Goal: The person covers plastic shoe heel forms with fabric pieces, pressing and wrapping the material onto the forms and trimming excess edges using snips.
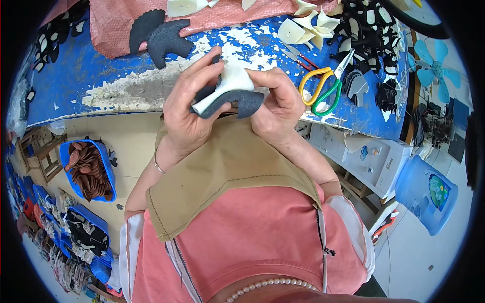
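Head view, read as a clock with the held work at its centre and 12 at the far side, shows two bare hands raised at the near edge of a blue worktop (65, 101) whose paint is flaking. Between them sits a smooth white piece (233, 80), tilted, its narrow end pointing to about 8 o'clock, with a dark grey foam pad (250, 103) lying along its near side. The left hand (187, 98) comes in at 9 o'clock, its grip closed around the left part of this work; the right hand (277, 103), at 3 o'clock, has its grip pinched on the right part, by the pad's rounded end. Scissors (323, 91) with one yellow and one green handle lie at 3 o'clock, near the right hand, and stacked grey pieces (356, 88) lie just past them. A red-handled tool (307, 61) rests between 2 and 3, loose white parts (313, 28) are heaped at 2, and a pile of black pieces (364, 30) spreads beyond those. Two dark foam shapes (169, 43) overlap at 10 o'clock, against a pink sheet (113, 28). Below the worktop, at 8, a blue bin (64, 159) holds brown pieces (90, 174).
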`<state>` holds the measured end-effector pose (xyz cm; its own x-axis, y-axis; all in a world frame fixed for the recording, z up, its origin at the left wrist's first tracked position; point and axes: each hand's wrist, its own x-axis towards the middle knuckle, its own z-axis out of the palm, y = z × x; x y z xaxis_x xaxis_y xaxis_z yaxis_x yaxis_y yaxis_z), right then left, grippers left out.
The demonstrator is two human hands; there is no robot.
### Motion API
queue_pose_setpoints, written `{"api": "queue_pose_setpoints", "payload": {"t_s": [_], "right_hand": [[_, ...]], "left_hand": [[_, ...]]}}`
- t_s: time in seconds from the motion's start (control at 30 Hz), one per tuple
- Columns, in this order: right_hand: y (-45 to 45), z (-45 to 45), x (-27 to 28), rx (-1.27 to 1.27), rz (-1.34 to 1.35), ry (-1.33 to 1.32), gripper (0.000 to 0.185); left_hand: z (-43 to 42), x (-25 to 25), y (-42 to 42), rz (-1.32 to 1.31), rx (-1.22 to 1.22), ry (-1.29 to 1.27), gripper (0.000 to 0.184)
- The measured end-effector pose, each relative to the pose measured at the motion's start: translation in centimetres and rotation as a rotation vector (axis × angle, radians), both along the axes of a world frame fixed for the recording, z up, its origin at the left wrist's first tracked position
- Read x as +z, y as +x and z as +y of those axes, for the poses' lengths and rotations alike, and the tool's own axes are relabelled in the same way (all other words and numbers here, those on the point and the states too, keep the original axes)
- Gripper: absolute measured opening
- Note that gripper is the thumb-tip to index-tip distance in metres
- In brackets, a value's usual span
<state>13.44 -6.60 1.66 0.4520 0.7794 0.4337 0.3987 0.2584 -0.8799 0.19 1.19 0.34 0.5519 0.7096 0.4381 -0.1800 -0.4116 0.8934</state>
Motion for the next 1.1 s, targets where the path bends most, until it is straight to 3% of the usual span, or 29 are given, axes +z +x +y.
{"api": "queue_pose_setpoints", "payload": {"t_s": [0.07, 0.2, 0.73, 0.87, 1.03, 1.1], "right_hand": [[-0.1, 0.0, -0.1, 0.001, 0.013, -0.004, 0.029], [-0.4, -0.1, -0.3, 0.019, 0.042, 0.003, 0.029], [-1.1, 0.1, -0.4, -0.017, 0.068, -0.046, 0.013], [-1.6, 0.1, -0.1, -0.005, 0.225, -0.092, 0.012], [-0.8, -0.6, 0.3, 0.129, 0.208, -0.317, 0.009], [-0.3, -0.5, 0.6, 0.103, 0.167, -0.254, 0.01]], "left_hand": [[-0.2, -0.2, 0.3, 0.0, 0.026, 0.036, 0.046], [-1.1, -0.3, 0.9, -0.112, 0.091, -0.144, 0.037], [-1.1, -0.1, 1.3, -0.077, 0.147, -0.115, 0.031], [-1.6, 0.6, 1.6, -0.157, 0.144, -0.38, 0.03], [-0.9, 1.3, 1.3, -0.14, 0.05, -0.514, 0.027], [-0.5, 1.4, 0.5, -0.059, 0.007, -0.493, 0.027]]}}
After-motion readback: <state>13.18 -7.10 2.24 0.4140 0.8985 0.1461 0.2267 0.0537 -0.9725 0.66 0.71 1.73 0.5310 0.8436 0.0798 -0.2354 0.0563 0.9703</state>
